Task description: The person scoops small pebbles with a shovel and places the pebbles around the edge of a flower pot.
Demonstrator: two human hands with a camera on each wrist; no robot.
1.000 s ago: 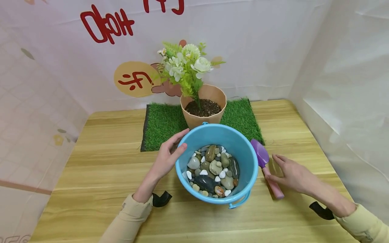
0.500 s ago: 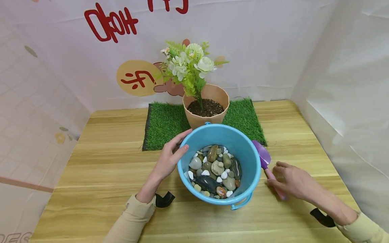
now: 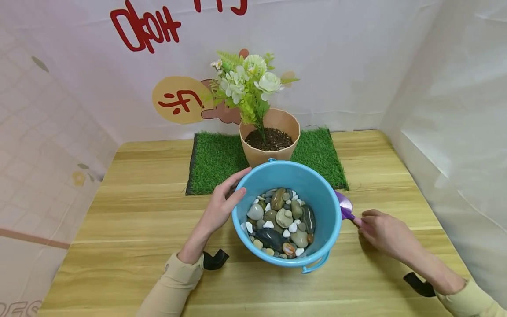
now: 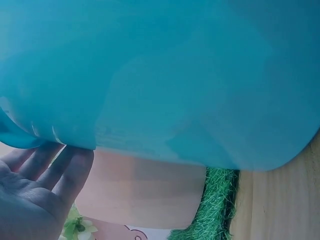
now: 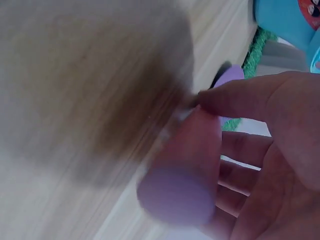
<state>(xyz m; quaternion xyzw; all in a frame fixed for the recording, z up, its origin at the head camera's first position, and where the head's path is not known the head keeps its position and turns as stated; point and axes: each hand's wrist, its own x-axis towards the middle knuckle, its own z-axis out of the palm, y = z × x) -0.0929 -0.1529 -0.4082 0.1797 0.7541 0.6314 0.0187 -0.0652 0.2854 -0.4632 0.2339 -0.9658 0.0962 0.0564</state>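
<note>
A blue plastic bucket (image 3: 287, 169) stands mid-table with wet-looking stones (image 3: 279, 220) inside: grey, brown, black and small white ones. My left hand (image 3: 223, 200) rests against its left side, thumb at the rim and fingers stretched along the outside. In the left wrist view the fingertips (image 4: 75, 167) touch the blue wall. To the right of the bucket, my right hand (image 3: 388, 233) grips the pink handle of a small garden trowel (image 3: 346, 207) with a purple blade. The handle's rounded end (image 5: 177, 195) pokes out from the hand in the right wrist view.
Behind the bucket, a tan flowerpot (image 3: 269, 154) of dark soil holds white flowers (image 3: 247, 79). It stands on a green turf mat (image 3: 215, 165). Pale printed cloth (image 3: 336, 66) hangs around the back and sides of the wooden table (image 3: 150, 220).
My right hand has closed around the trowel's handle, having only touched it earlier. The blade has shifted slightly and now shows less beside the bucket. My left hand stays put.
</note>
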